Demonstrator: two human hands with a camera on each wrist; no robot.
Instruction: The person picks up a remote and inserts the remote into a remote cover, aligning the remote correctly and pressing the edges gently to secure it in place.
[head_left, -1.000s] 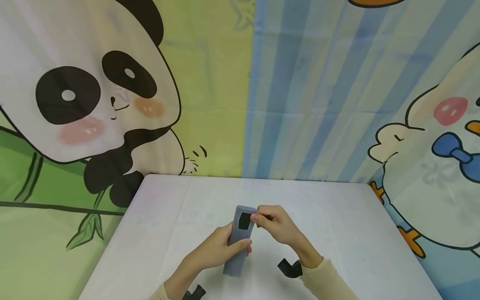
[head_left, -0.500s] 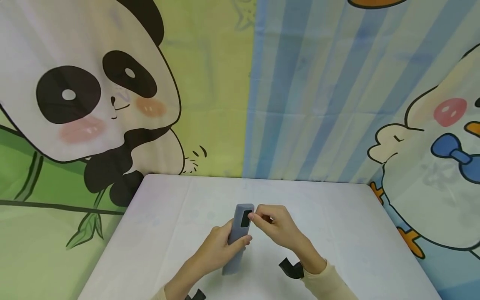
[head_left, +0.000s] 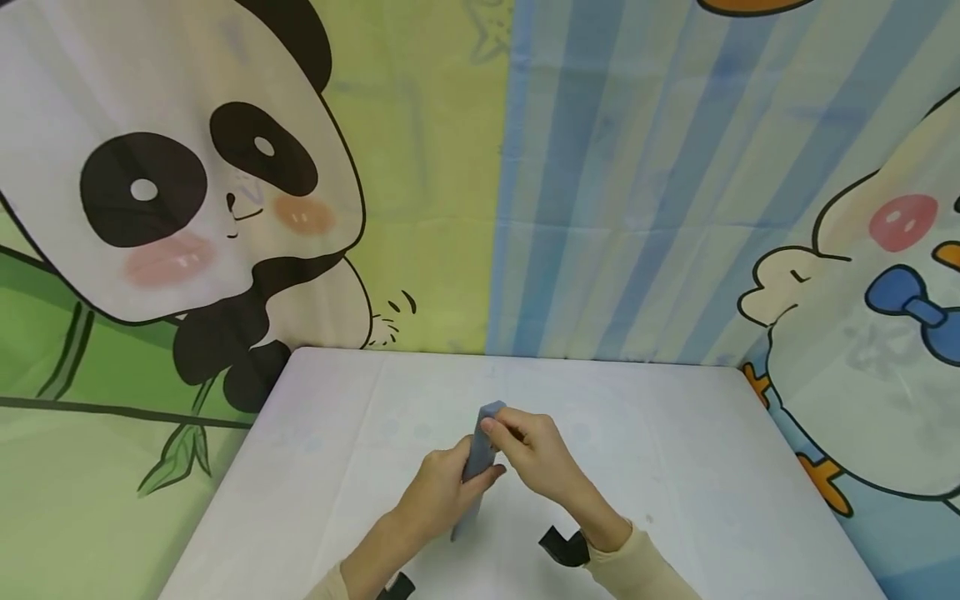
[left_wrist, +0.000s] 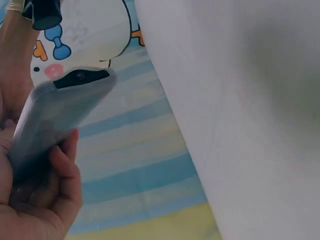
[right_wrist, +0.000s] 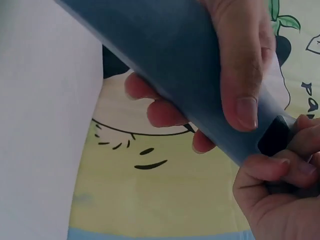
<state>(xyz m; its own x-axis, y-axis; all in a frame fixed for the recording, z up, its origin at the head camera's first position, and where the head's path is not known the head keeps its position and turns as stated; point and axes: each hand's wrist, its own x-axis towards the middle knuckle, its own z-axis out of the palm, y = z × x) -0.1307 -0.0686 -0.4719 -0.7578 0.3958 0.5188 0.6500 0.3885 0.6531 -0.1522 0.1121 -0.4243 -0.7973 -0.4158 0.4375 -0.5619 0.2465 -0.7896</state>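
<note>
A long, slim grey-blue case [head_left: 478, 460] is held above the white table, tilted, with its far end raised. My left hand [head_left: 437, 493] grips it around the middle. In the right wrist view the left thumb lies on its broad face, and the other fingertips curl past the opposite edge. My right hand [head_left: 542, 454] pinches the case's far end, beside a black window [right_wrist: 274, 135] in its surface. The left wrist view shows a black strip [left_wrist: 82, 77] with a small round spot at the case's end. Part of the window is covered by the right fingers.
The white table [head_left: 652, 433] extends around both hands. Behind it hangs a cartoon backdrop [head_left: 420, 167] with a panda and a bird. A black wrist-worn piece [head_left: 564, 547] juts from the right wrist, and another [head_left: 397, 587] from the left.
The case has turned so its narrow side faces the head camera, and the black window has gone out of that view. The right hand has moved left and closed on the case's end.
</note>
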